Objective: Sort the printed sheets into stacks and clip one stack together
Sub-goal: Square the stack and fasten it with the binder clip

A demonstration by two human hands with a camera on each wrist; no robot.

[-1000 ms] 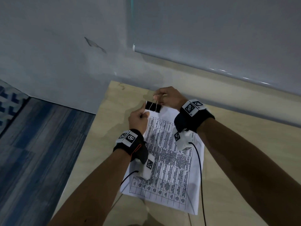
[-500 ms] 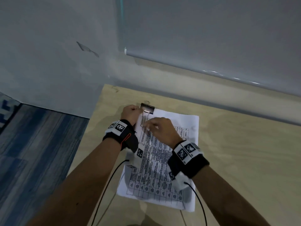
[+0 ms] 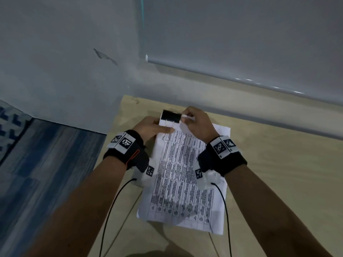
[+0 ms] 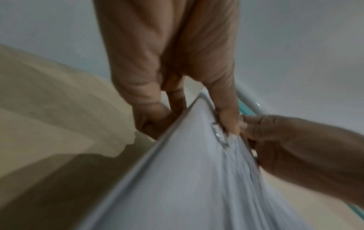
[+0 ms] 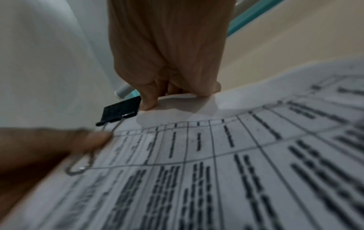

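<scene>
Binder clip sitting on the far edge of the paper stack.
The left hand is pinching the stack of printed sheets with its thumb pressing the clip's wire handle; the right hand is pinching the sheets' edge just beside the black clip. The stack's far end is lifting off the wooden table.

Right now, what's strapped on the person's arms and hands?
Bare forearms. Each wrist wears a black band with white square-code tags; the left one has an orange loop. A white camera block with a black cable hangs under each. The left hand and right hand are ungloved.
</scene>
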